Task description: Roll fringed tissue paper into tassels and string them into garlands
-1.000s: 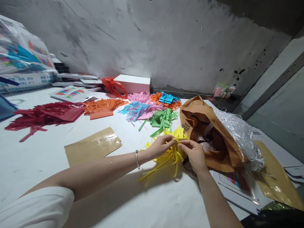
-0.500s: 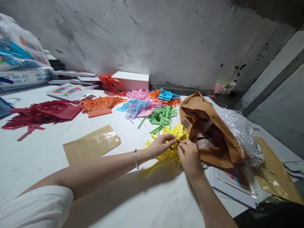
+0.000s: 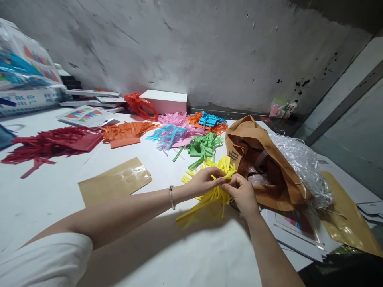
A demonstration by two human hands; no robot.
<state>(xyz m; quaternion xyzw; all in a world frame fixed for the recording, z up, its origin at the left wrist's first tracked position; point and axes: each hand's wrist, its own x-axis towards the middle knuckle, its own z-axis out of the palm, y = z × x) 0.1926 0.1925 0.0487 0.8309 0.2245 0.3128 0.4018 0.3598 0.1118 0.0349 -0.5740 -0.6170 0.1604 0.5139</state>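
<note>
A bunch of yellow fringed paper (image 3: 214, 197) lies at the middle right of the white table, its strips spreading left and toward me. My left hand (image 3: 205, 181) is closed on the upper part of it, thumb and fingers pinching. Close against it, my right hand (image 3: 243, 193) pinches the same yellow paper near its folded end. The fingertips of both hands meet there and partly hide what they grip. Just behind is a green fringed paper bunch (image 3: 203, 148). To the right of my hands an open brown cloth bag (image 3: 275, 195) leans with clear plastic inside.
Fringed bunches in dark red (image 3: 62, 143), orange (image 3: 125, 133), pink (image 3: 173, 118) and blue (image 3: 211, 119) lie behind. A brown envelope (image 3: 115, 181) rests left. White string (image 3: 302, 163) and printed cards (image 3: 293, 229) are right. A pink-and-white box (image 3: 164, 103) stands by the wall.
My right hand has shifted slightly, its fingers turning inward toward my left fingertips. Both hands still pinch the yellow fringed paper, whose held end has tilted a little to the right.
</note>
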